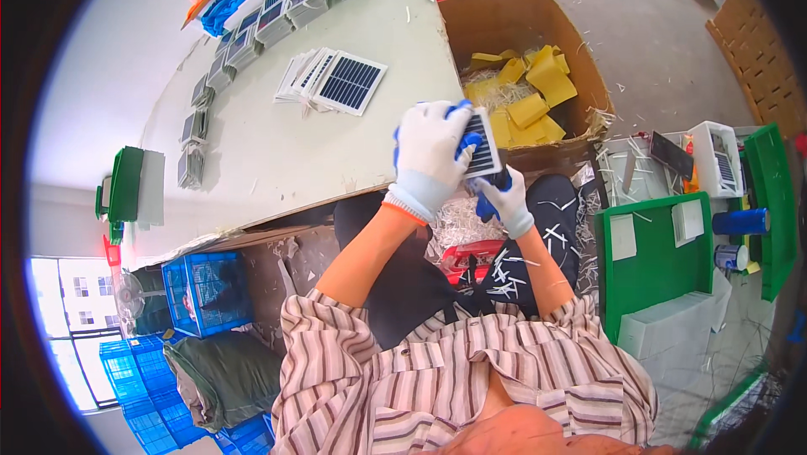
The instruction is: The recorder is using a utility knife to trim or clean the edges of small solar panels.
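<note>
My left hand, in a white work glove with blue fingers, grips a small solar panel by its left side. The panel has dark cells and a white border, and is held tilted over my lap just off the table's edge. Close under its lower edge is my right hand, gloved alike, with its fingers closed. Something dark shows at those fingers, too small and covered to name. On the table, a fanned pile of solar panels lies beyond my left hand.
Stacks of solar panels line the far left of the pale table. A cardboard box holds yellow sheets and white strips. To my right are a green tray and a blue can. White scraps lie on my trousers.
</note>
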Demonstrator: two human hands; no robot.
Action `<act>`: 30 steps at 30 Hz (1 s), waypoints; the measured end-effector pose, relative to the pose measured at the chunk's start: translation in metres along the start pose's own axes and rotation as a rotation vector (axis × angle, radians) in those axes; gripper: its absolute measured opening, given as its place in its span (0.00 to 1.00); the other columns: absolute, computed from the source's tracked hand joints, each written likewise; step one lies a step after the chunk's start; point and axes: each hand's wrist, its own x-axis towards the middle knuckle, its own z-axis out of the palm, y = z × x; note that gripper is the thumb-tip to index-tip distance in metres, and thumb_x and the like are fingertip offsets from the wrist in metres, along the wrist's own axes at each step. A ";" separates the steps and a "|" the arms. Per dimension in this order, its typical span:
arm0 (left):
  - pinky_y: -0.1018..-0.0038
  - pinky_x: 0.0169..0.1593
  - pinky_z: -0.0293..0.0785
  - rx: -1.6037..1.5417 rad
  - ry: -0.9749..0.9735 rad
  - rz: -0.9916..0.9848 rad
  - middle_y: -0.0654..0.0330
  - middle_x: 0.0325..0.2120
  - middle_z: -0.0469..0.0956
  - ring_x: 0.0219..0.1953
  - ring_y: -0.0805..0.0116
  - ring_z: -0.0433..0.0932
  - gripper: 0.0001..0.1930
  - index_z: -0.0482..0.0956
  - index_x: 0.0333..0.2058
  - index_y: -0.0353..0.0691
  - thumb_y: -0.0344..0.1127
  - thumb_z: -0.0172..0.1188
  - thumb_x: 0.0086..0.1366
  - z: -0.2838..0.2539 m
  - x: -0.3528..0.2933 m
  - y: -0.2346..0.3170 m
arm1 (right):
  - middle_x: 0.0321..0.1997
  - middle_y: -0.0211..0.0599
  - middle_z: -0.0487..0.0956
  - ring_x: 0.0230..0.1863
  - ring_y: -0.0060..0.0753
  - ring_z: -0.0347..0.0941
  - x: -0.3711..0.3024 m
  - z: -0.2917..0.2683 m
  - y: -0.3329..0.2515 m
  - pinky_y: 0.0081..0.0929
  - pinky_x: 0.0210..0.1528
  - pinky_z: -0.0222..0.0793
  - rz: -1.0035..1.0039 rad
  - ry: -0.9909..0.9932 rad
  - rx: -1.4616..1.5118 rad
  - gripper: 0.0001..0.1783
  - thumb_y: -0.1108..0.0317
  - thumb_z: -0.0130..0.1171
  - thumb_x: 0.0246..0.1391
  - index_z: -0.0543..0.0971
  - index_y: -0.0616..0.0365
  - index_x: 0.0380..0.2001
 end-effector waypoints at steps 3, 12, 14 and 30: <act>0.61 0.56 0.67 -0.096 0.025 0.222 0.52 0.48 0.73 0.52 0.51 0.70 0.28 0.73 0.54 0.44 0.27 0.61 0.50 0.013 0.002 -0.002 | 0.27 0.26 0.79 0.27 0.13 0.72 0.005 -0.006 0.001 0.16 0.32 0.69 0.014 -0.023 -0.023 0.10 0.69 0.65 0.51 0.78 0.62 0.35; 0.60 0.57 0.64 -0.074 0.161 0.031 0.51 0.46 0.73 0.51 0.50 0.69 0.22 0.74 0.48 0.40 0.25 0.55 0.51 0.028 0.004 0.004 | 0.22 0.31 0.79 0.23 0.20 0.71 -0.015 0.021 -0.009 0.22 0.29 0.69 -0.163 -0.177 -0.090 0.08 0.70 0.66 0.43 0.80 0.61 0.28; 0.60 0.57 0.64 -0.067 0.168 0.012 0.51 0.46 0.73 0.51 0.50 0.69 0.23 0.74 0.49 0.40 0.25 0.55 0.52 0.026 0.001 0.004 | 0.22 0.31 0.79 0.23 0.23 0.73 -0.042 0.034 -0.019 0.24 0.31 0.70 0.014 -0.358 -0.230 0.12 0.64 0.70 0.41 0.79 0.60 0.26; 0.59 0.52 0.65 0.066 0.124 0.026 0.51 0.44 0.73 0.48 0.51 0.69 0.22 0.76 0.47 0.36 0.31 0.59 0.51 0.031 0.012 0.011 | 0.37 0.40 0.78 0.36 0.37 0.78 0.085 0.021 0.057 0.33 0.41 0.73 -0.340 0.440 -0.148 0.19 0.67 0.64 0.51 0.67 0.56 0.43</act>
